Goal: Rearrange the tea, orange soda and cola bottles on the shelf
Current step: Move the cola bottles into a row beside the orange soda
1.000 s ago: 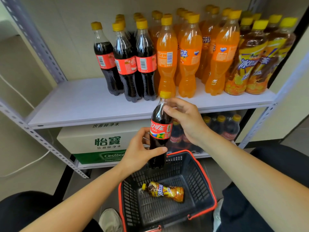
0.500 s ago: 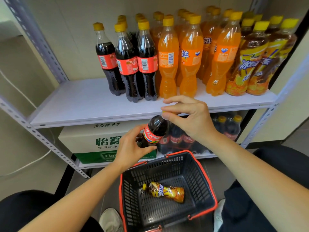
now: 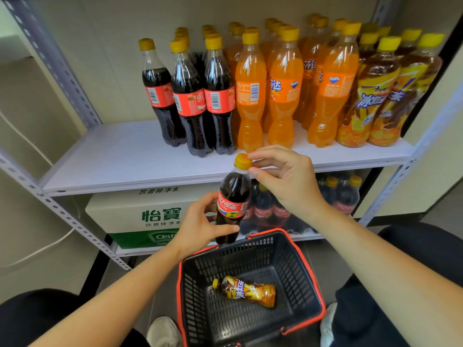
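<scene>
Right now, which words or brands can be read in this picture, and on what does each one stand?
"芬达": orange soda bottle
"FANTA": same bottle, also its neighbour to the right
"可口可乐": cola bottle held in both hands
"怡寶": carton
"饮用纯净水": carton, twice
"Cest": carton's green band, the rest hidden by the left hand
"冰红茶": front tea bottle, also the lying tea bottle in the basket
Barcode digits and small print: too small to read.

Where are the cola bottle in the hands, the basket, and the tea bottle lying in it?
held cola bottle [image 3: 231, 209]: head view, red label.
basket [image 3: 250, 254]: head view, back wall.
tea bottle [image 3: 246, 291]: head view, yellow label.
</scene>
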`<control>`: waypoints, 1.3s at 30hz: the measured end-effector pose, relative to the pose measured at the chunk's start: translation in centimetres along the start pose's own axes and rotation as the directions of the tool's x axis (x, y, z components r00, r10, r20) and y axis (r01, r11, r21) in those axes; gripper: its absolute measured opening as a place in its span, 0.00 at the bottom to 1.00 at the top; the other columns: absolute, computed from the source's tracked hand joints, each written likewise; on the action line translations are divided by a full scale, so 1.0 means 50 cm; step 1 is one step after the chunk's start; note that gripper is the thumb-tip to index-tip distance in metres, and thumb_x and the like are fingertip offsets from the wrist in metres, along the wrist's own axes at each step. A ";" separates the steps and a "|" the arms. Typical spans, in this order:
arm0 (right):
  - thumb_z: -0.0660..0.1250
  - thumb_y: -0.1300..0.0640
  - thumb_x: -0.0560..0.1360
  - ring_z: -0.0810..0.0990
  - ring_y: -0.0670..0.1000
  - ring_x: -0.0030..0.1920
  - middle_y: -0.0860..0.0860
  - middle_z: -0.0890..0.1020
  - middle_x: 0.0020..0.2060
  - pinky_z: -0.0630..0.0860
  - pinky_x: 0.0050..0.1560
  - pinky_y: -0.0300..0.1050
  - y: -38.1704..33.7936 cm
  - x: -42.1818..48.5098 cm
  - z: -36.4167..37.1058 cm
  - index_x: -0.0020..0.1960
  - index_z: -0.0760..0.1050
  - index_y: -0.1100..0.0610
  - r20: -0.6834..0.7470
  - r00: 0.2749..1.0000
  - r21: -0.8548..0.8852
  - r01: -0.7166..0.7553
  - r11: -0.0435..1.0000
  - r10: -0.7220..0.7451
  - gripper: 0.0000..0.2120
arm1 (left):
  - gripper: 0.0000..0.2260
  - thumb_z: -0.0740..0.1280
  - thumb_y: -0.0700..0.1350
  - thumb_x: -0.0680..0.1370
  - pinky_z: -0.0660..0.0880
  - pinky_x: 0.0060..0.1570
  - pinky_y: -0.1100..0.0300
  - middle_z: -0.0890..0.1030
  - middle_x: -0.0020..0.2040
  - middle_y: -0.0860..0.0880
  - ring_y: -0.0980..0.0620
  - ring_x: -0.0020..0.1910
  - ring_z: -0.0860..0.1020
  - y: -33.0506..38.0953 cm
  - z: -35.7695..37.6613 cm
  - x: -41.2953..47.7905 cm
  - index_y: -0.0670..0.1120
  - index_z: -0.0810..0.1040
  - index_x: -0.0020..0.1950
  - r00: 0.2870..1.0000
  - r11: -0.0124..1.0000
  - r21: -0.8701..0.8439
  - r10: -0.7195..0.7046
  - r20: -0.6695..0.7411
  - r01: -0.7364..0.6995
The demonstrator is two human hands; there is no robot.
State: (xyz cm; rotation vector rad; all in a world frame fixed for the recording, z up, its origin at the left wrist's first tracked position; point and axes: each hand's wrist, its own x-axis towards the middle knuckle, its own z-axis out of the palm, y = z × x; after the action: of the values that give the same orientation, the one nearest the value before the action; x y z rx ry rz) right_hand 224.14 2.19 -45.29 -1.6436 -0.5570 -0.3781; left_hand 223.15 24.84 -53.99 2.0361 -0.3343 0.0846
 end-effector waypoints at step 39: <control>0.65 0.69 0.80 0.84 0.62 0.60 0.65 0.82 0.61 0.82 0.60 0.53 0.019 -0.041 0.102 0.67 0.75 0.66 0.353 0.706 0.393 -0.708 0.588 0.614 0.16 | 0.21 0.76 0.51 0.72 0.81 0.44 0.58 0.85 0.55 0.45 0.45 0.56 0.84 0.092 -0.115 0.016 0.43 0.80 0.61 0.933 0.779 -0.627 -0.242 -0.267 0.023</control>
State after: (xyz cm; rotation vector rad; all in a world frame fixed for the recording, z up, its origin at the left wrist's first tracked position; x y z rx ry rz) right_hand 222.63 6.86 -47.97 -1.2473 -0.1029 0.4671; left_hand 223.14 27.74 -47.15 1.3477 0.0141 0.2025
